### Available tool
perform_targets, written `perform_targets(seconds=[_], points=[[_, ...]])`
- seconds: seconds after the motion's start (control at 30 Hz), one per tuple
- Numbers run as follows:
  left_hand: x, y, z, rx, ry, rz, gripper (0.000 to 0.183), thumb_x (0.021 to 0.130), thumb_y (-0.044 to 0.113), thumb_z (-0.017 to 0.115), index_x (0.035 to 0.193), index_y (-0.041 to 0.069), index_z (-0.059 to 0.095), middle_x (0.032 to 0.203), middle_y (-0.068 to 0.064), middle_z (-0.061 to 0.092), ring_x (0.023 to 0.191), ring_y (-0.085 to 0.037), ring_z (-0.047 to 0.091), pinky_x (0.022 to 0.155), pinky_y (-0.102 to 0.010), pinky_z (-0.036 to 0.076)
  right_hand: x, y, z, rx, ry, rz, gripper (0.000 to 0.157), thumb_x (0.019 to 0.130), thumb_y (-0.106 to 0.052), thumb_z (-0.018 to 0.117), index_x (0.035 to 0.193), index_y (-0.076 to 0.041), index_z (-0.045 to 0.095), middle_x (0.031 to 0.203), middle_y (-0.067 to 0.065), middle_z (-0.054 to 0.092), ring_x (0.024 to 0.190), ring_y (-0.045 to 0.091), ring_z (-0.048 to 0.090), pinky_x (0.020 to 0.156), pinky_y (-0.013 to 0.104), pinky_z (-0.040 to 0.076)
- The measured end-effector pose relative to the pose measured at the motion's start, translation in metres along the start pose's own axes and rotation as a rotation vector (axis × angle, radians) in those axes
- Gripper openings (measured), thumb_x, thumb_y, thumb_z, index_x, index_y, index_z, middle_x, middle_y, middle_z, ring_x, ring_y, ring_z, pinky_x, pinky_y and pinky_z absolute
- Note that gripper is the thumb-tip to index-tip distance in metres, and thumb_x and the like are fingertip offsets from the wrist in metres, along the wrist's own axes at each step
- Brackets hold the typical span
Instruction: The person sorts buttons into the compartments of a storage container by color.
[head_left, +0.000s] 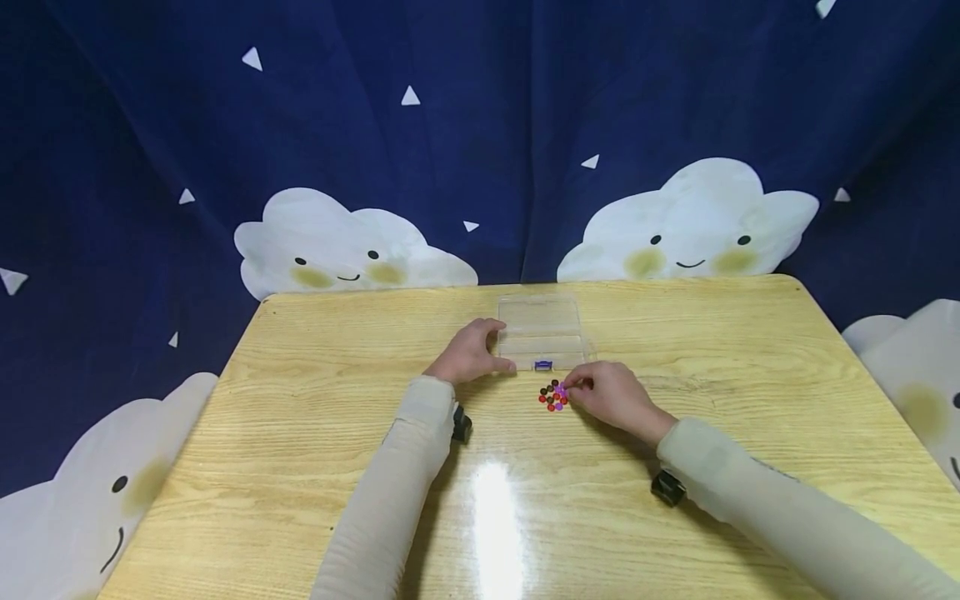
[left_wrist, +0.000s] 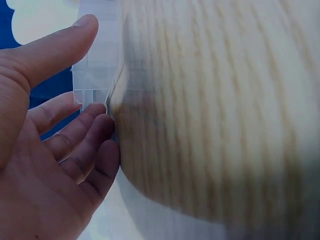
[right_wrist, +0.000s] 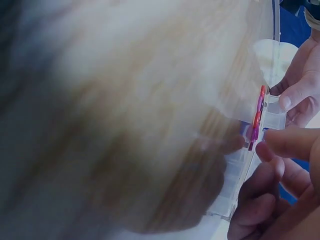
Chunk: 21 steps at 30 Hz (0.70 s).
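Observation:
A clear plastic case lies with its lid raised at the back and a blue latch at its front. My left hand holds the case's left side, thumb at the front corner and fingers along the edge. In the left wrist view the fingertips meet that edge. Just in front of the latch is a cluster of small round pieces, red, brown and purple. My right hand has thumb and forefinger close together at the cluster's right edge; I cannot tell whether a piece is between them.
The wooden table extends widely around the case. Behind it hangs a dark blue curtain with white clouds. Black wrist cameras sit under both sleeves. A bright glare lies on the table's front part.

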<state>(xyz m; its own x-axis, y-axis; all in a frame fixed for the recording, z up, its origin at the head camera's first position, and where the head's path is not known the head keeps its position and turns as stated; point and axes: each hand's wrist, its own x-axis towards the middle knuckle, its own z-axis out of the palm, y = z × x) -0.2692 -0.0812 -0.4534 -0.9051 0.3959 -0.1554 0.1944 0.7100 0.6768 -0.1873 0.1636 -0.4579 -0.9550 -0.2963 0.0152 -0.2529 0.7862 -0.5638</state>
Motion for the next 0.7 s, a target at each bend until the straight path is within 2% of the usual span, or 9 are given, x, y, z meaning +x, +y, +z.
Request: perform_targets(seconds=[0.23,0.37,0.7], points=[[-0.0009,0.0011,-0.0008,-0.021,-0.009,-0.025,0.08,0.08,0.03,0.084,0.148,0.01,0.046,0.137,-0.011,0.055,0.121,-0.025,0.053,0.106,-0.041,0.045,0.0028,-0.0007,0.0002,-0.003,-0.001,0.021,0.012,0.088,-0.014,0.069,0.094,-0.013,0.079,0.079,0.0,0.071,0.062,0.009,0.05,0.058,0.025,0.039],[-0.0013,0.0014,-0.0007,-0.021,-0.001,-0.016,0.08,0.079,0.029,0.085,0.147,0.009,0.047,0.136,-0.012,0.055,0.12,-0.026,0.053,0.106,-0.04,0.044,0.0031,-0.0007,0.0006,0.016,-0.018,0.038,0.012,0.087,-0.014,0.069,0.094,-0.015,0.079,0.078,-0.001,0.07,0.061,0.009,0.049,0.059,0.024,0.038],[0.0002,0.0004,-0.0001,-0.021,0.0,-0.015,0.081,0.079,0.029,0.085,0.146,0.009,0.047,0.135,-0.011,0.056,0.117,-0.026,0.054,0.105,-0.04,0.045,0.0043,-0.0007,0.0014,0.06,-0.056,0.019,0.012,0.087,-0.009,0.068,0.092,-0.014,0.079,0.08,0.0,0.073,0.062,0.009,0.05,0.059,0.024,0.041]])
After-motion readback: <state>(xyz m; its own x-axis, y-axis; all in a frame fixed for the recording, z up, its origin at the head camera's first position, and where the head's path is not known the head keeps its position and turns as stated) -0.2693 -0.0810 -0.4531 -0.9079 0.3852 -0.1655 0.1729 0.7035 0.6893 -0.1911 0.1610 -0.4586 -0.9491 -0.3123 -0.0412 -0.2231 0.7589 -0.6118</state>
